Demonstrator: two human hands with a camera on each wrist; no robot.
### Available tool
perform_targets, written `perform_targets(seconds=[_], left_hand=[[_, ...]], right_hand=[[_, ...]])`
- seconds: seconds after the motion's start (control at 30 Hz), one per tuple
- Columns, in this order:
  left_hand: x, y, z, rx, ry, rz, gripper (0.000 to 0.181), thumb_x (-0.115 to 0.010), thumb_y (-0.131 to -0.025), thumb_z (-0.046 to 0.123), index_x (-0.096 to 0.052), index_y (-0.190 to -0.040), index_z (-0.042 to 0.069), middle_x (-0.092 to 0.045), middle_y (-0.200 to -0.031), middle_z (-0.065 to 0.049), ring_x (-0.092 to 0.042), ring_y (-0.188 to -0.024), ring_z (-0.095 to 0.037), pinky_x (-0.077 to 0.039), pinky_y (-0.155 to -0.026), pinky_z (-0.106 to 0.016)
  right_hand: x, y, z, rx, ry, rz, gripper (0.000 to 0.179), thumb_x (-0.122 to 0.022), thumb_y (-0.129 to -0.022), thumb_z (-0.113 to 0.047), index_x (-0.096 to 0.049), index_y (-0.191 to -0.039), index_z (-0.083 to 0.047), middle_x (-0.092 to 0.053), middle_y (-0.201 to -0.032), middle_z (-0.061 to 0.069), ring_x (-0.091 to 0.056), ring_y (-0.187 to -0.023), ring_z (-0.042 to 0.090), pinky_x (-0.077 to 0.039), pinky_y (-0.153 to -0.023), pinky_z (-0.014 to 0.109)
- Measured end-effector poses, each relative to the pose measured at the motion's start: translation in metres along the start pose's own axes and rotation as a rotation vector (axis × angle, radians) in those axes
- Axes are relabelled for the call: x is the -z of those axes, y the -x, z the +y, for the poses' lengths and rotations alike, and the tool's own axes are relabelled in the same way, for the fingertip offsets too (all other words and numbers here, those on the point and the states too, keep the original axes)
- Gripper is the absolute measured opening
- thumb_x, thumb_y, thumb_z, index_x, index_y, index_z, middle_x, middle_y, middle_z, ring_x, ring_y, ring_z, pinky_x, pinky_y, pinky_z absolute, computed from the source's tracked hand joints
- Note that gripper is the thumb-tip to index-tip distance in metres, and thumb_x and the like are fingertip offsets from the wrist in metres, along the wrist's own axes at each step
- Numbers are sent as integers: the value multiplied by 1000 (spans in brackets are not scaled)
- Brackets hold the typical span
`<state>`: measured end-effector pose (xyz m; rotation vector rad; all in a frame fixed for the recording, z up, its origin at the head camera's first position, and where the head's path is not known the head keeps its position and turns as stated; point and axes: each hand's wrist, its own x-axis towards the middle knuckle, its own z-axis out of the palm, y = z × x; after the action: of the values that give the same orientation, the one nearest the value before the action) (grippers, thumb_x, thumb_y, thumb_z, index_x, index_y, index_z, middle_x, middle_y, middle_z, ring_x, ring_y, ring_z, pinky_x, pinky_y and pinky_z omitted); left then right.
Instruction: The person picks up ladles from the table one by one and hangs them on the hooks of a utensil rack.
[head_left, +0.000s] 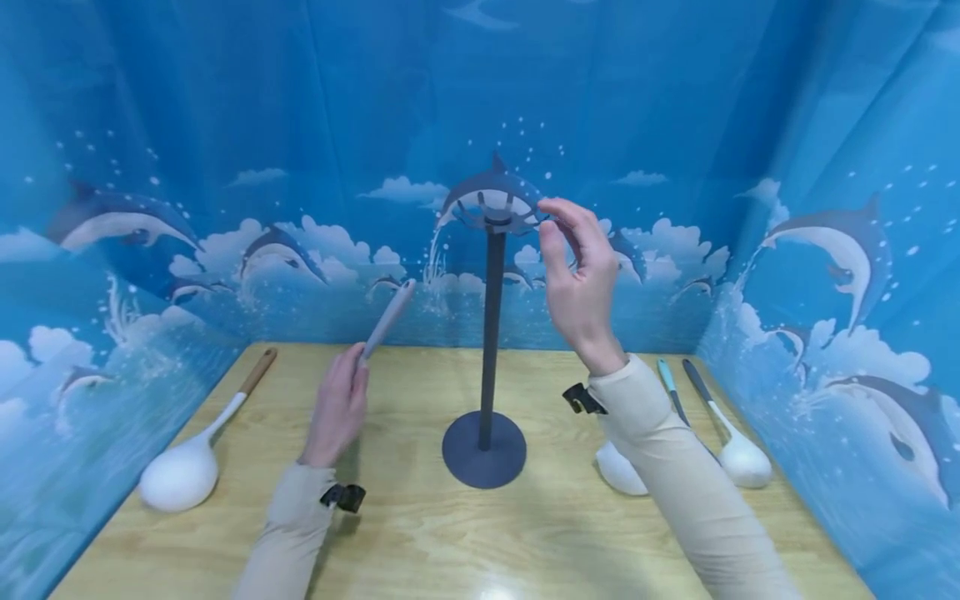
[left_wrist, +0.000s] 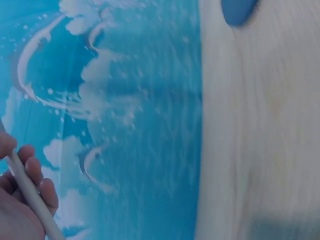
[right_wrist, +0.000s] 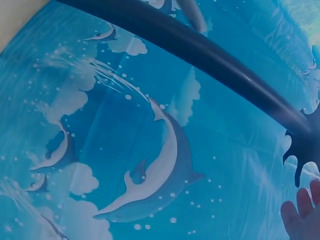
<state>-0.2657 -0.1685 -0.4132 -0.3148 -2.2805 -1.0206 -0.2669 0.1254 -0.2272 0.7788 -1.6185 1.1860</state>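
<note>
A dark utensil stand (head_left: pixel 491 333) rises upright from a round base, with a ring of hooks at its top. My right hand (head_left: pixel 581 279) is at the right side of that ring, thumb and index finger pinching a hook at the rim. In the right wrist view several fingertips (right_wrist: pixel 299 212) show beside the dark hooks (right_wrist: pixel 300 160). To the left of the pole, my left hand (head_left: pixel 339 404) grips a utensil with a long light-grey handle (head_left: pixel 390 317). The handle slants up and right out of the fist; the utensil's other end is hidden.
A white ladle with a wooden handle (head_left: pixel 183 475) lies at the table's left. On the right lie a white-headed utensil with a grey handle (head_left: pixel 742 458), a teal-handled utensil (head_left: pixel 666 375) and a white utensil head (head_left: pixel 621 468) partly behind my forearm. Dolphin-print curtains (head_left: pixel 360 100) enclose the wooden table (head_left: pixel 420 533).
</note>
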Motion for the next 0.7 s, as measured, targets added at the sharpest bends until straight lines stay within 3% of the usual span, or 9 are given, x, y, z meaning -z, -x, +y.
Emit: perform_targets(seconds=[0.23, 0.4, 0.7], left_hand=[[-5, -4, 19, -6, 115, 101, 32, -43, -106, 20, -54, -132, 5, -50, -87, -9, -40, -68, -17, -34, -60, -30], [-7, -7, 26, 0, 192, 146, 29, -46, -105, 22, -57, -129, 8, -48, -79, -5, -38, -59, -15, -33, -54, -28], [-8, -25, 46, 30, 318, 158, 28, -49, -104, 24, -59, -129, 17, -50, -78, -4, -37, -55, -14, -32, -51, -28]], right_hand=[[-1, -16, -3, 100, 115, -129, 24, -56, -98, -13, -72, -113, -3, -69, -122, 13, -54, -130, 23, -38, -111, 35], [0, -25, -2, 103, 140, -246, 25, -56, -99, -16, -74, -112, -5, -69, -122, 11, -54, -129, 21, -41, -109, 36], [3, -26, 1, 96, 141, -251, 26, -57, -100, -21, -76, -109, -7, -70, -120, 11, -61, -122, 17, -52, -93, 38]])
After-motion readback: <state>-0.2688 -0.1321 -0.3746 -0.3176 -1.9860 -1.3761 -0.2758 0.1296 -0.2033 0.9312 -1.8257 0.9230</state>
